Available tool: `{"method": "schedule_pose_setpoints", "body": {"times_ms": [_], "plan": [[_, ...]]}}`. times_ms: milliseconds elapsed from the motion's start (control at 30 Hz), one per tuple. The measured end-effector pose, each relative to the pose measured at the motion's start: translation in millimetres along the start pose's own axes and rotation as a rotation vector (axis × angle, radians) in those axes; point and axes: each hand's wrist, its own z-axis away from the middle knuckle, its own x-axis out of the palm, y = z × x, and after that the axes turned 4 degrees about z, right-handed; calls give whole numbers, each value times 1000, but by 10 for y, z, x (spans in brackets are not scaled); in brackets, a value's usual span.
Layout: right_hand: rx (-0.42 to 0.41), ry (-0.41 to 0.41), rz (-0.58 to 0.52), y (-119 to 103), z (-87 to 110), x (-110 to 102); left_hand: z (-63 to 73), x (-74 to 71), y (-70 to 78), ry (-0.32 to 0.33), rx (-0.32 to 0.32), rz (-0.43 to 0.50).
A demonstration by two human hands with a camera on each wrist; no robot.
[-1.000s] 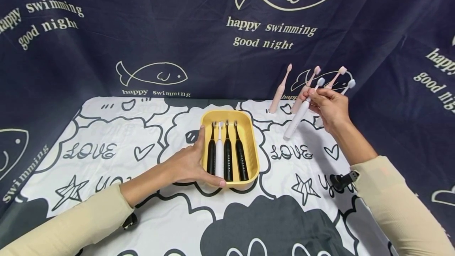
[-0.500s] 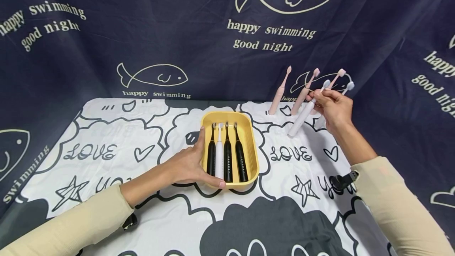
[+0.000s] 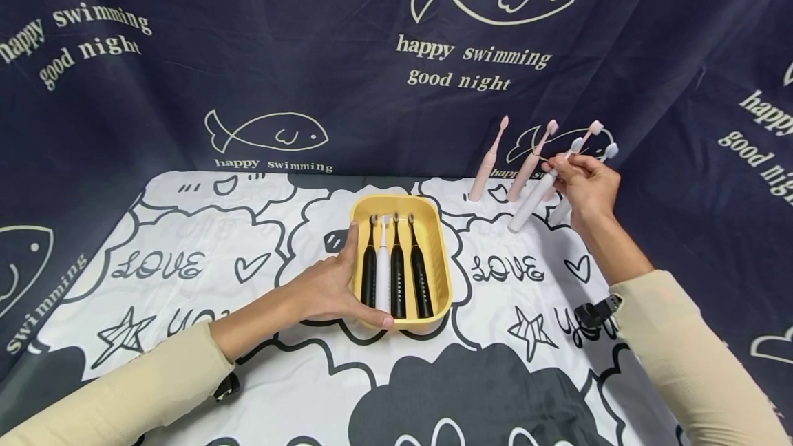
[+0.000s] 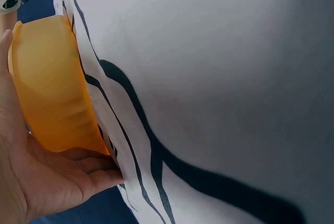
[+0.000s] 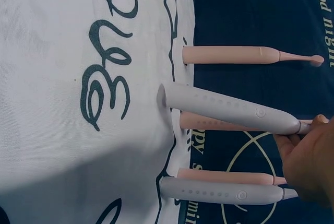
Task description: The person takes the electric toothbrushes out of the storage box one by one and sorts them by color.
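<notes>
My left hand [image 3: 328, 288] grips the left side of a yellow plastic basket [image 3: 447, 274], its thumb along the near rim. In it lie a white electric toothbrush [image 3: 383, 277] and black ones [image 3: 420, 281], heads pointing away. At right, my right hand [image 3: 591, 188] pinches another white electric toothbrush [image 5: 224, 105] by the neck, tilted, its base low over the cloth; whether it touches I cannot tell. Behind it stand upright pink electric toothbrushes [image 3: 484, 174]. A second white toothbrush [image 5: 224, 190] stands upright beside a pink one, partly hidden by the hand in the head view.
A white patterned cloth [image 3: 186, 308] with dark drawings covers the table. Dark blue curtains [image 3: 279, 54] hang along the back and both sides, close behind the standing toothbrushes.
My right hand has moved slightly right and away from me with the white toothbrush, nearer the standing ones. The left hand and the basket have stayed in place.
</notes>
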Motion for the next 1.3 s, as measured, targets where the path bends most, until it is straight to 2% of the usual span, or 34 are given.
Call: {"method": "schedule_pose_setpoints", "body": {"times_ms": [300, 633, 833, 1033, 1300], "plan": [[-56, 35, -21, 45, -43, 9, 9, -3, 4, 2, 3, -3], [-160, 105, 110, 145, -103, 10, -5, 9, -6, 0, 6, -14], [-186, 99, 142, 203, -109, -5, -7, 9, -1, -2, 7, -21], [-248, 92, 246, 212, -80, -22, -13, 7, 3, -1, 12, -19], [-171, 80, 299, 264, -51, -76, -7, 2, 0, 0, 11, -12]]}}
